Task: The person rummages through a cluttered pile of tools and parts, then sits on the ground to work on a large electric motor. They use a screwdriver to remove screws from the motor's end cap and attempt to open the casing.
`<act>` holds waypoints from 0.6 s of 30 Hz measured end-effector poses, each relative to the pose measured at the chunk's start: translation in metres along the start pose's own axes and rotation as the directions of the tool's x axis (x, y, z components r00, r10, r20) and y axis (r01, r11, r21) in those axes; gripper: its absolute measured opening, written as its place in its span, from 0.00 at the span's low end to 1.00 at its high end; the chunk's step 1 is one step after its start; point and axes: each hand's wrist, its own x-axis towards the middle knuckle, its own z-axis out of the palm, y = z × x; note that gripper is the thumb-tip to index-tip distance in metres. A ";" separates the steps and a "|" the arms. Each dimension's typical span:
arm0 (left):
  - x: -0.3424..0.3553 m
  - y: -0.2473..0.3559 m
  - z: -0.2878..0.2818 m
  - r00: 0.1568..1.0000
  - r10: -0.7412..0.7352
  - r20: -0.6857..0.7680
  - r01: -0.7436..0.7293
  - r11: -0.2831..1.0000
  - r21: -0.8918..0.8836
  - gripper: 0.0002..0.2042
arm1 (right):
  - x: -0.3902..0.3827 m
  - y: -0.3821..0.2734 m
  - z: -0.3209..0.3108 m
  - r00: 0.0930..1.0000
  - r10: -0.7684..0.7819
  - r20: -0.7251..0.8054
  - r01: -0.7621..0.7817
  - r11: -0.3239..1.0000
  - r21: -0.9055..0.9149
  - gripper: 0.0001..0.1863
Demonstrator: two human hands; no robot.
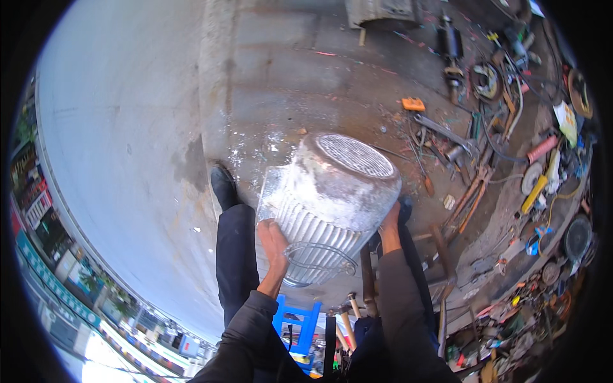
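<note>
A large silver-grey electric motor (348, 191) with a ribbed body is tilted between my legs, its round grille end facing up and away from me. My left hand (274, 247) grips the motor's left side, fingers curled over the edge by a flat squarish part. On the opposite side my right hand (390, 225) holds the housing; its fingers are partly hidden behind the motor. A loop of bent wire (319, 247) crosses the fins near my left wrist.
A blue stool (311, 319) and wooden-handled hammers (348, 324) are close to me. To the right lie a large wrench (444, 129), an orange block (413, 104), long-handled cutters (476, 191) and heaped scrap. A shock-absorber-like cylinder (451, 45) lies farther off. My left boot (223, 185) stands beside the motor.
</note>
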 end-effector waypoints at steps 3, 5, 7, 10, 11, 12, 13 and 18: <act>-0.002 -0.001 0.003 1.000 0.002 -0.030 -0.003 1.000 -0.019 0.15 | 0.016 -0.008 0.003 0.990 -0.107 0.093 0.094 0.985 0.142 0.16; -0.006 0.000 0.005 0.999 0.021 -0.038 -0.021 1.000 0.000 0.14 | 0.042 -0.007 -0.016 0.978 -0.116 0.173 0.063 0.955 0.288 0.19; -0.014 -0.001 0.011 0.997 0.046 -0.066 -0.043 0.998 0.036 0.13 | 0.056 -0.021 -0.022 0.898 -0.388 0.208 0.428 0.881 -0.203 0.18; -0.029 0.008 0.017 0.995 0.046 -0.084 -0.041 0.998 0.053 0.13 | 0.072 -0.069 -0.039 0.902 -0.411 0.129 0.399 0.684 -0.610 0.21; -0.035 0.011 0.018 0.996 0.041 -0.075 -0.035 0.996 0.076 0.12 | 0.074 -0.079 -0.046 0.901 -0.423 0.100 0.357 0.589 -0.725 0.22; -0.040 0.012 0.022 0.995 0.046 -0.085 -0.038 0.996 0.084 0.12 | 0.082 -0.085 -0.049 0.905 -0.418 0.077 0.296 0.491 -0.819 0.24; -0.047 0.012 0.025 0.994 0.052 -0.093 -0.043 0.995 0.092 0.12 | 0.089 -0.091 -0.053 0.908 -0.416 0.051 0.226 0.384 -0.895 0.26; -0.074 0.020 0.043 0.986 0.103 -0.134 -0.087 0.989 0.121 0.11 | 0.102 -0.102 -0.065 0.916 -0.397 0.063 0.140 0.169 -0.976 0.43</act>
